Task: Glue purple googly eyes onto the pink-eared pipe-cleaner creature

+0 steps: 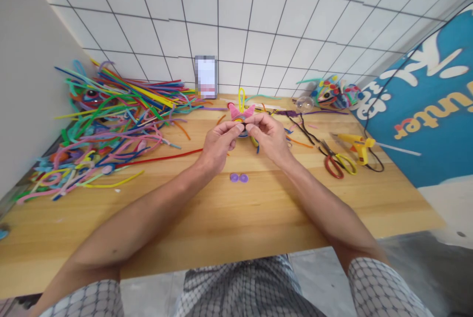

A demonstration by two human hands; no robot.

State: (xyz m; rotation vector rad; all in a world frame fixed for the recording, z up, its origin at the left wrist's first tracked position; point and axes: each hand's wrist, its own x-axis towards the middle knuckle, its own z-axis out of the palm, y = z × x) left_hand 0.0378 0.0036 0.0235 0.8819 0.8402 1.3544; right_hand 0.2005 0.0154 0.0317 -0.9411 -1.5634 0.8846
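Note:
My left hand [221, 141] and my right hand [269, 137] meet above the middle of the table, fingertips pinched together. Between them shows a small black piece [243, 127], perhaps of pipe cleaner; most of it is hidden by the fingers. Just beyond the fingertips is a craft figure with pink pointed ears [242, 111] and an upright yellow pipe-cleaner loop [241, 99]. The hands cover much of its lower part, where some blue and yellow shows. Two purple coils [239, 177] lie side by side on the table, nearer to me than the hands.
A big heap of coloured pipe cleaners [121, 125] spreads over the left side. A phone [206, 77] leans against the tiled wall. To the right lie scissors [338, 159], a yellow glue gun [357, 147] with its cord, black pipe cleaners [305, 130], a clear dome [304, 104] and decorated figures [334, 94].

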